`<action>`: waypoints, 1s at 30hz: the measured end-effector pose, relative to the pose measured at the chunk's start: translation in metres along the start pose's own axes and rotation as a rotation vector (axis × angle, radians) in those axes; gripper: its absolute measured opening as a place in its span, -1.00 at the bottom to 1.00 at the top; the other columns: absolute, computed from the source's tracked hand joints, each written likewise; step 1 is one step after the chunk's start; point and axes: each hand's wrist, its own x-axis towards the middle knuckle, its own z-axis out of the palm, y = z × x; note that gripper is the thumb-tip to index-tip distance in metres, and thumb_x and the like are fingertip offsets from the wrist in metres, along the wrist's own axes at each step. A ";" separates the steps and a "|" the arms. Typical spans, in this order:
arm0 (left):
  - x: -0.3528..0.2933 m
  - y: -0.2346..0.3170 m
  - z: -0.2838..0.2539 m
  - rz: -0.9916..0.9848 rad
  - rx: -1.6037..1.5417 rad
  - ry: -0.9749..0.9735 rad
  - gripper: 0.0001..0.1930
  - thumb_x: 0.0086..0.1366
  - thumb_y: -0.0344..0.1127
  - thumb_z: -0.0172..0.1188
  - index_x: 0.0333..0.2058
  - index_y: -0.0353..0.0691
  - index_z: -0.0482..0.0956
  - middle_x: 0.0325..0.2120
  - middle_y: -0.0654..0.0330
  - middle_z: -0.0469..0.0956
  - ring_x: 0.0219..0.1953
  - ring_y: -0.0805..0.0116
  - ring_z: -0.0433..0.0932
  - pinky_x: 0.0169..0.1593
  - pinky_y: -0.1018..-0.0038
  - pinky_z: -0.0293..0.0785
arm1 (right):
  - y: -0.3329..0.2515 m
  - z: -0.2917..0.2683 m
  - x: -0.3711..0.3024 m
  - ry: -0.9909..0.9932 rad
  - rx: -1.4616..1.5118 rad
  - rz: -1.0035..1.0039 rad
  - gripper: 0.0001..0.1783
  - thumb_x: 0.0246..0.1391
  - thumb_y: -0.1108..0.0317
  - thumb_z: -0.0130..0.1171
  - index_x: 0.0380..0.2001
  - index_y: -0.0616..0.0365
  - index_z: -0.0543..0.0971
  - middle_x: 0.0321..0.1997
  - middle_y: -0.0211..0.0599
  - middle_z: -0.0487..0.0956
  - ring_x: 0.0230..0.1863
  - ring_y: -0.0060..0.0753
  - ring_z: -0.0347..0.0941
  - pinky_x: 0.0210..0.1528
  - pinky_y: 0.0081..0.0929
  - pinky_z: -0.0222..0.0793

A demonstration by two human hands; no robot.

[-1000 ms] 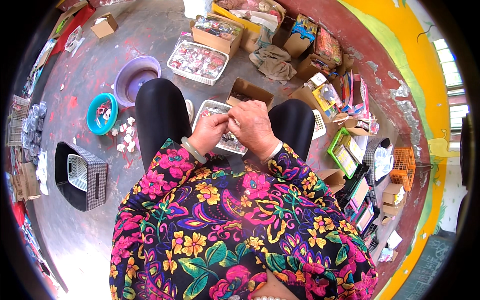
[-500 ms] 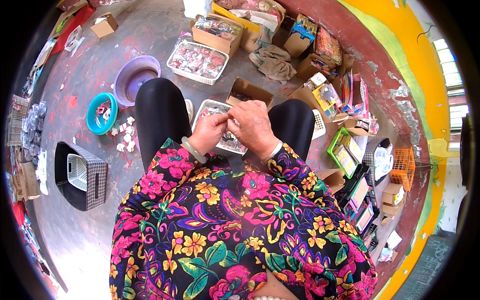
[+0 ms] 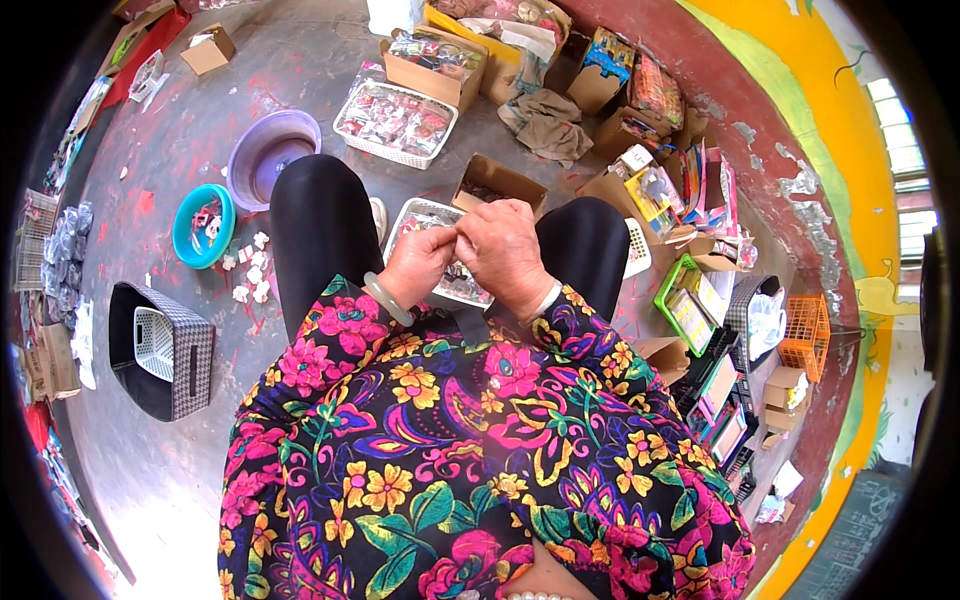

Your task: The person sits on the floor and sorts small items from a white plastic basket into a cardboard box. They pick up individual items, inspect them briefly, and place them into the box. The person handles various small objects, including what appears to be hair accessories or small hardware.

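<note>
Between my knees, my left hand (image 3: 420,266) and my right hand (image 3: 505,258) meet with their fingertips together. Both are closed in a pinch, and whatever lies between the fingers is too small or too hidden to name. Right below them stands a white basket (image 3: 398,222) filled with small packaged pieces, partly covered by my hands. Just beyond my right hand is an open cardboard box (image 3: 520,180) with dark contents.
Ahead stands another white basket (image 3: 395,125) of small packets. A purple basin (image 3: 245,165) and a teal basin (image 3: 228,240) sit to the left, near white scraps (image 3: 252,268). A houndstooth bin (image 3: 192,370) is at lower left. Boxes and a green basket (image 3: 685,305) line the right wall.
My hands stay almost in the same place, fingertips still together. No other clear change shows.
</note>
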 end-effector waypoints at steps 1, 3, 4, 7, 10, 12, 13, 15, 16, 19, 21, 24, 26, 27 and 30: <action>0.000 -0.002 0.000 -0.012 -0.003 -0.004 -0.75 0.24 -0.58 -0.05 -0.11 -0.42 0.46 -0.29 0.20 0.51 -0.23 0.49 0.49 -0.13 0.55 0.47 | 0.001 0.002 -0.001 0.002 -0.001 -0.001 -0.92 -0.21 0.32 0.13 -0.62 0.05 0.47 -0.54 -0.41 0.45 -0.35 -0.34 0.39 -0.14 -0.33 0.16; 0.000 -0.004 -0.001 -0.037 -0.008 -0.011 -0.75 0.23 -0.58 -0.05 -0.11 -0.42 0.45 -0.28 0.20 0.51 -0.22 0.49 0.49 -0.12 0.55 0.47 | 0.002 0.004 -0.001 0.009 0.013 0.006 -0.92 -0.21 0.32 0.13 -0.61 0.04 0.48 -0.54 -0.41 0.45 -0.35 -0.34 0.39 -0.13 -0.33 0.16; 0.000 -0.005 -0.002 -0.049 -0.048 -0.006 -0.75 0.24 -0.58 -0.05 -0.11 -0.43 0.45 -0.28 0.20 0.51 -0.22 0.49 0.49 -0.11 0.55 0.47 | 0.002 0.003 -0.001 0.013 0.025 0.013 -0.93 -0.22 0.33 0.14 -0.60 0.04 0.49 -0.54 -0.41 0.46 -0.35 -0.33 0.40 -0.13 -0.34 0.17; 0.001 0.001 -0.001 -0.072 -0.154 -0.001 -0.75 0.24 -0.58 -0.05 -0.11 -0.43 0.45 -0.27 0.19 0.51 -0.21 0.48 0.48 -0.09 0.55 0.46 | 0.000 -0.002 0.000 0.020 0.051 0.022 -0.93 -0.22 0.34 0.16 -0.58 0.04 0.51 -0.53 -0.40 0.47 -0.35 -0.32 0.41 -0.13 -0.35 0.19; 0.001 0.005 -0.001 -0.065 -0.183 -0.018 -0.75 0.24 -0.58 -0.05 -0.11 -0.43 0.45 -0.27 0.19 0.51 -0.20 0.48 0.48 -0.08 0.55 0.45 | 0.000 -0.003 0.000 0.020 0.047 0.024 -0.93 -0.23 0.34 0.17 -0.58 0.04 0.51 -0.53 -0.40 0.47 -0.35 -0.31 0.41 -0.13 -0.35 0.19; 0.000 0.002 -0.001 -0.052 -0.136 -0.024 -0.75 0.24 -0.58 -0.05 -0.11 -0.43 0.45 -0.27 0.19 0.51 -0.20 0.48 0.48 -0.09 0.55 0.45 | 0.000 -0.002 0.000 0.020 0.044 0.022 -0.93 -0.24 0.35 0.17 -0.59 0.04 0.51 -0.53 -0.40 0.47 -0.35 -0.31 0.41 -0.14 -0.35 0.19; 0.000 0.001 -0.001 -0.047 -0.120 -0.022 -0.75 0.24 -0.58 -0.05 -0.11 -0.43 0.46 -0.27 0.19 0.51 -0.20 0.48 0.48 -0.09 0.55 0.45 | 0.000 -0.002 0.000 0.021 0.043 0.022 -0.93 -0.24 0.35 0.17 -0.59 0.04 0.51 -0.54 -0.40 0.47 -0.36 -0.31 0.41 -0.15 -0.35 0.19; 0.000 -0.001 -0.001 -0.038 -0.089 -0.020 -0.75 0.24 -0.58 -0.05 -0.12 -0.43 0.47 -0.27 0.19 0.51 -0.21 0.48 0.48 -0.09 0.56 0.45 | 0.000 -0.001 0.000 0.026 0.041 0.021 -0.94 -0.25 0.35 0.16 -0.60 0.04 0.51 -0.55 -0.41 0.47 -0.37 -0.31 0.40 -0.16 -0.35 0.20; 0.000 -0.001 -0.001 -0.042 -0.095 -0.021 -0.76 0.24 -0.58 -0.05 -0.12 -0.43 0.47 -0.27 0.19 0.51 -0.21 0.49 0.48 -0.10 0.56 0.45 | 0.001 0.000 -0.001 0.031 0.040 0.020 -0.94 -0.25 0.35 0.16 -0.60 0.04 0.50 -0.55 -0.41 0.47 -0.38 -0.32 0.40 -0.17 -0.36 0.20; 0.000 -0.002 -0.001 -0.045 -0.087 -0.018 -0.76 0.23 -0.57 -0.05 -0.14 -0.43 0.48 -0.28 0.19 0.52 -0.22 0.49 0.49 -0.10 0.57 0.45 | 0.003 0.004 -0.001 0.053 0.052 0.022 -0.96 -0.25 0.36 0.16 -0.62 0.03 0.50 -0.58 -0.42 0.46 -0.40 -0.31 0.40 -0.19 -0.36 0.20; 0.000 0.002 0.000 -0.042 -0.046 -0.006 -0.77 0.24 -0.56 -0.04 -0.14 -0.44 0.48 -0.28 0.18 0.52 -0.23 0.48 0.50 -0.10 0.57 0.45 | 0.006 0.004 -0.002 0.051 0.091 0.053 -0.96 -0.24 0.36 0.15 -0.63 0.04 0.51 -0.58 -0.41 0.46 -0.41 -0.30 0.40 -0.21 -0.35 0.20; 0.000 0.012 0.001 -0.103 -0.116 0.032 -0.77 0.24 -0.54 -0.02 -0.14 -0.45 0.48 -0.28 0.16 0.53 -0.24 0.47 0.51 -0.10 0.57 0.45 | 0.010 0.002 -0.002 0.012 0.239 0.162 -0.95 -0.24 0.36 0.14 -0.63 0.07 0.53 -0.58 -0.37 0.46 -0.43 -0.29 0.40 -0.28 -0.35 0.23; -0.001 0.010 0.004 -0.035 -0.168 0.069 -0.77 0.23 -0.47 0.03 -0.16 -0.41 0.50 -0.37 0.24 0.54 -0.34 0.56 0.46 -0.24 0.62 0.40 | 0.012 0.000 -0.001 -0.021 0.407 0.264 -0.94 -0.25 0.38 0.15 -0.62 0.10 0.55 -0.58 -0.34 0.48 -0.46 -0.29 0.42 -0.35 -0.39 0.29; 0.000 0.009 0.004 -0.001 -0.194 0.087 -0.77 0.23 -0.43 0.05 -0.17 -0.39 0.52 -0.42 0.28 0.55 -0.39 0.60 0.44 -0.32 0.65 0.37 | 0.012 -0.001 -0.001 -0.028 0.460 0.305 -0.93 -0.25 0.39 0.15 -0.60 0.12 0.56 -0.58 -0.32 0.49 -0.47 -0.31 0.43 -0.38 -0.43 0.31; 0.000 0.010 0.003 0.024 -0.080 0.081 -0.78 0.24 -0.43 0.04 -0.18 -0.41 0.52 -0.40 0.27 0.56 -0.37 0.60 0.45 -0.31 0.66 0.37 | 0.016 -0.001 -0.003 -0.048 0.595 0.403 -0.90 -0.25 0.41 0.16 -0.57 0.16 0.58 -0.55 -0.30 0.52 -0.49 -0.39 0.46 -0.43 -0.53 0.35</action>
